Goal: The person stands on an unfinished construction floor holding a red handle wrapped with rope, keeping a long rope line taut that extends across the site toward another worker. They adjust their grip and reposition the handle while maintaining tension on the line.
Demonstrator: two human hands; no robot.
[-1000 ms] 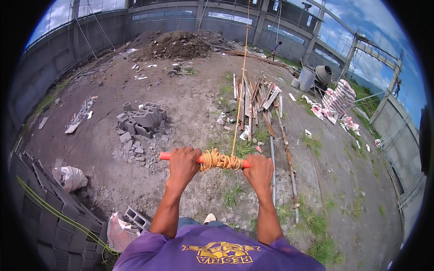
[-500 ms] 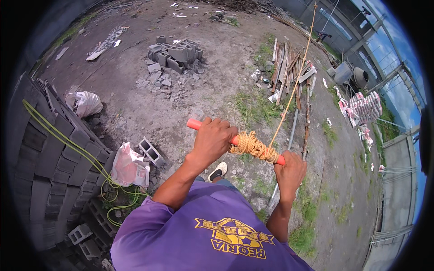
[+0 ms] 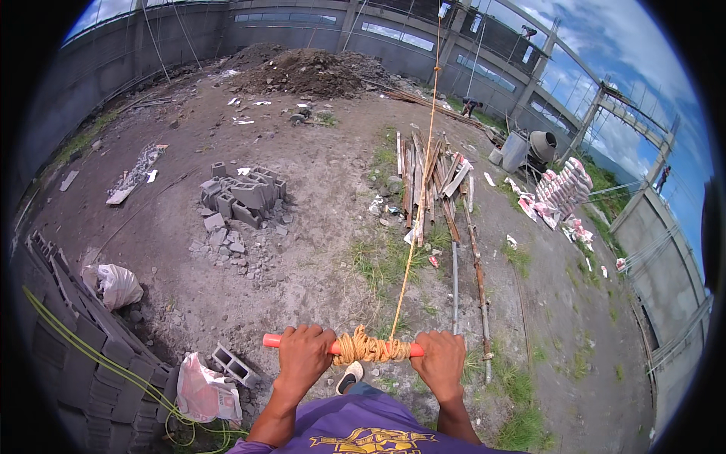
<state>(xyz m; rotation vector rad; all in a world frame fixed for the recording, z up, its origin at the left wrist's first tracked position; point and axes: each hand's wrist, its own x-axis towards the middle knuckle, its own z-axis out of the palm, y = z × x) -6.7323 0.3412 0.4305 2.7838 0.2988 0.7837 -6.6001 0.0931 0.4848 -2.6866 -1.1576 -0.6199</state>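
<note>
Both my fists are wrapped round a red pipe [image 3: 272, 340], held level across my front. My left hand [image 3: 304, 354] grips it a little in from its left end, which sticks out past the fist. My right hand [image 3: 441, 362] closes over the right end and hides the tip. Between them, several turns of tan rope [image 3: 369, 348] are wound on the pipe. From that winding a single line [image 3: 418, 242] runs up and away, looking taut, with a knot far along it.
Broken concrete blocks [image 3: 243, 195] lie ahead left, a timber pile [image 3: 423, 178] ahead right. A block wall [image 3: 98, 363], green hose [image 3: 91, 348] and torn sack [image 3: 206, 390] are at my left. Farther off are a cement mixer [image 3: 542, 144], stacked bags [image 3: 563, 189] and a bent-over person [image 3: 470, 106].
The view has tipped upward, showing more of the far yard and sky. The tilted pipe is now nearly level and lower in view, with both hands still on it.
</note>
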